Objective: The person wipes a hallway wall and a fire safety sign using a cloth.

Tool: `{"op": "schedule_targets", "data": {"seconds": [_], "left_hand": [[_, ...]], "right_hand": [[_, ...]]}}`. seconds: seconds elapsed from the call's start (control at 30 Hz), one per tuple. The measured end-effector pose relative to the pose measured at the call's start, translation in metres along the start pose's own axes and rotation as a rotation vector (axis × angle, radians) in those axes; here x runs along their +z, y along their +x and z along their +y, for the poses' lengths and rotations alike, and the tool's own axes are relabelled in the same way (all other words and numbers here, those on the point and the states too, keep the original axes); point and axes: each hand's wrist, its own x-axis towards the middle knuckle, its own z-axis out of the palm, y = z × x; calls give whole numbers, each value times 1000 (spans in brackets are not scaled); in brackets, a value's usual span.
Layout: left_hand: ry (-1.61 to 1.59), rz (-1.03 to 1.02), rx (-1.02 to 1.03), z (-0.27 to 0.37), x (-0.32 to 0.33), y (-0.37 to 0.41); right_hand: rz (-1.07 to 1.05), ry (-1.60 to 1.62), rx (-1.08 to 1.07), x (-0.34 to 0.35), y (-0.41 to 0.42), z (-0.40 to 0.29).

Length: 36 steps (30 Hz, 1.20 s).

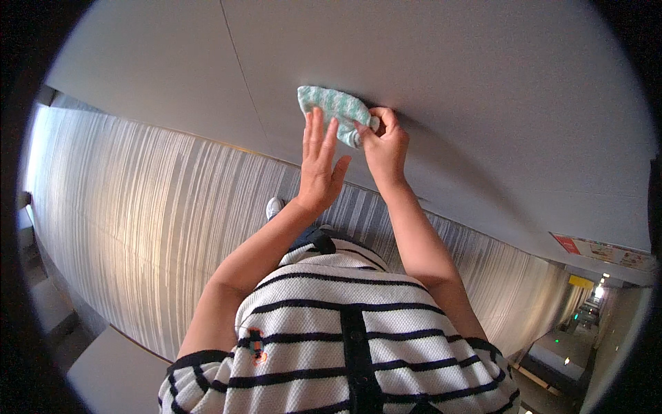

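Observation:
A folded green-and-white checked cloth [336, 106] lies up against a large pale grey panel [465, 103] in front of me. My right hand [385, 132] pinches the cloth's right end between thumb and fingers. The fingertips of my left hand [319, 160] rest on the cloth's left part, palm towards it, with the fingers straight and the thumb apart.
Below the panel runs a striped carpet [207, 196]. A thin seam crosses the panel at upper left. At the right hangs a printed sign [602, 251], with a yellow sign [581, 282] beyond it. A pale flat surface [114, 372] is at lower left.

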Motion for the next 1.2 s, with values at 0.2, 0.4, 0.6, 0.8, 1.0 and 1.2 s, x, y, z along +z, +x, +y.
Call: {"op": "schedule_targets", "data": {"seconds": [0.2,0.4,0.6,0.8,1.0,1.2], "left_hand": [[358,-120,152,-29,57,-14],[501,320,435,10,25,61],[293,446,254,8,30,56],[128,233,-141,-36,57,-21],[-340,1004,-607,-88,-26,78],[-665,1122,-883,-109,-14,57]], "right_hand": [[62,-40,-169,-49,-32,-5],[187,-86,-615,-140,-15,-89],[477,-870,-1229,-166,39,-186],[680,-1017,-1262,-145,78,-173],[686,-1127,-1256,-166,74,-165],[713,-1147,-1175,-173,68,-161]]}}
